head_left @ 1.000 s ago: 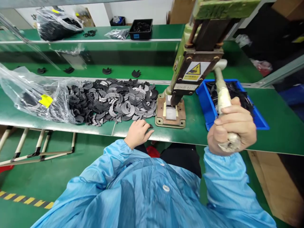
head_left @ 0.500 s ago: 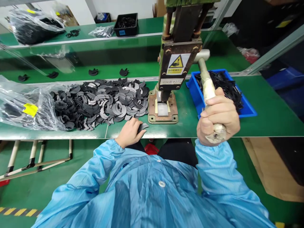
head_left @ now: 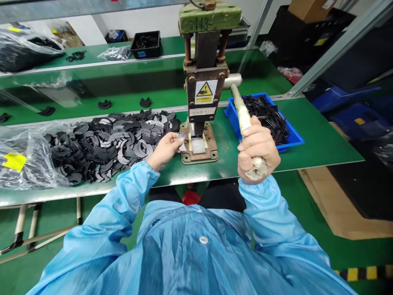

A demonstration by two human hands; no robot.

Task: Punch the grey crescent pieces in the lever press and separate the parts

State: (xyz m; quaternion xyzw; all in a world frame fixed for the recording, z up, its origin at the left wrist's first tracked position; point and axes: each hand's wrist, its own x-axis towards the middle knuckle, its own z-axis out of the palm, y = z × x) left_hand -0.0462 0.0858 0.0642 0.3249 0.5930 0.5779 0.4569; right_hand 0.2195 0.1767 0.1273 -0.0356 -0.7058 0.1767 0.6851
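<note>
My left hand [head_left: 166, 150] pinches a dark curved piece [head_left: 182, 141] at the left edge of the press base [head_left: 201, 157]. Wrapped round the taped lever [head_left: 243, 116] of the hand press [head_left: 203, 78] is my right hand [head_left: 258, 150]. A pale plate [head_left: 198, 146] lies on the base, just in front of the press's dark ram. Many loose curved pieces [head_left: 113, 143] form a heap left of the press.
A blue bin [head_left: 293, 137] of black parts stands right of the press. At the left lies a clear plastic bag [head_left: 33, 164] with a yellow label. A black bin [head_left: 153, 51] sits on the rear shelf. Several curved pieces lie behind the heap.
My left hand has lifted the curved piece from the table's front edge to the press base. The view has shifted; my right hand still grips the lever.
</note>
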